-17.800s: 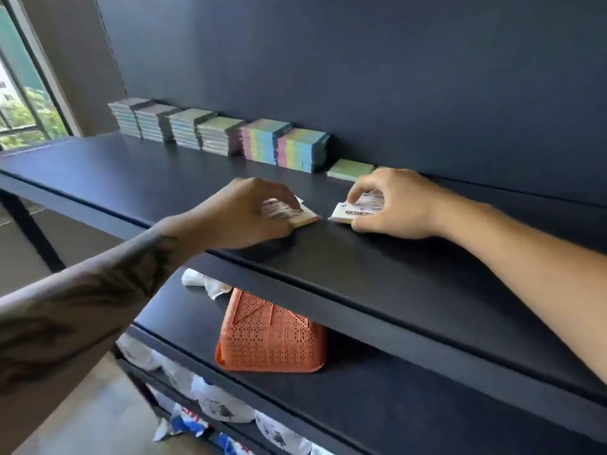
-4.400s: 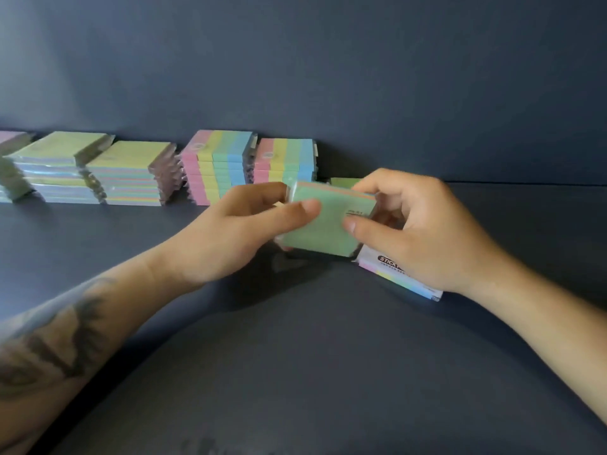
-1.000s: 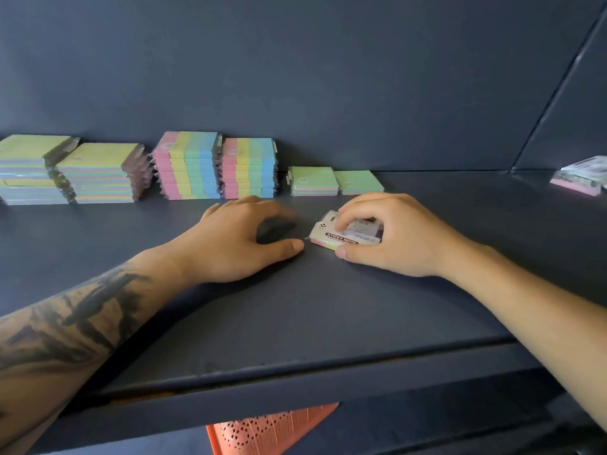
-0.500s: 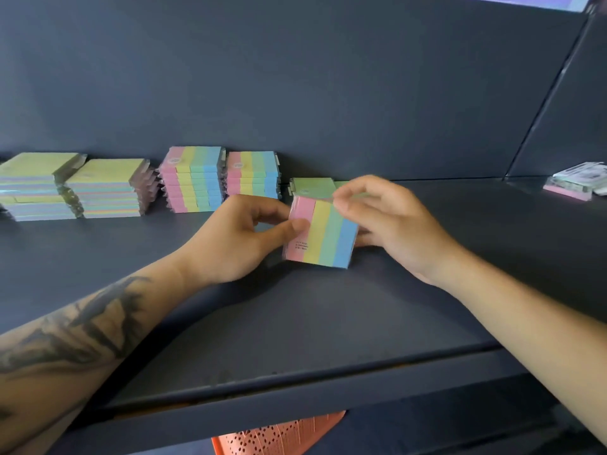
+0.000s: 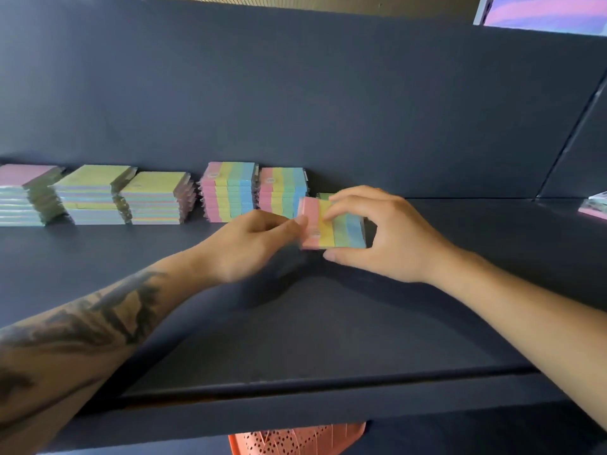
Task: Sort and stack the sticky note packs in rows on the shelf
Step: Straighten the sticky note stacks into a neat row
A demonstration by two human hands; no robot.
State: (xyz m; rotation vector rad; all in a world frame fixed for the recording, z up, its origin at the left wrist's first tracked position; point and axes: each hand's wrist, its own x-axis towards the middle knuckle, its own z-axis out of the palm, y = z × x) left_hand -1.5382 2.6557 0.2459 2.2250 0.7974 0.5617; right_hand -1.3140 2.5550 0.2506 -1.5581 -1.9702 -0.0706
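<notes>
Both hands hold one striped sticky note pack (image 5: 338, 228), pink, yellow, green and blue, tilted up just above the dark shelf (image 5: 295, 330). My left hand (image 5: 249, 244) pinches its pink left edge. My right hand (image 5: 381, 234) grips it with fingers on top and thumb below. Behind it, two tall stacks of striped packs (image 5: 230, 192) (image 5: 282, 190) stand against the back wall. Left of those stand three stacks of yellow-green and pink-topped packs (image 5: 154, 198) (image 5: 92, 195) (image 5: 23, 195). A green pack (image 5: 325, 196) peeks out behind my right fingers.
More packs (image 5: 596, 206) lie at the far right of the shelf by the corner. An orange perforated basket (image 5: 295, 440) shows below the shelf's front edge. The dark back wall (image 5: 328, 110) rises close behind the stacks.
The striped pack has moved a little back and right towards the stacks, and its face is now turned more upward. Both hands have kept their hold on it.
</notes>
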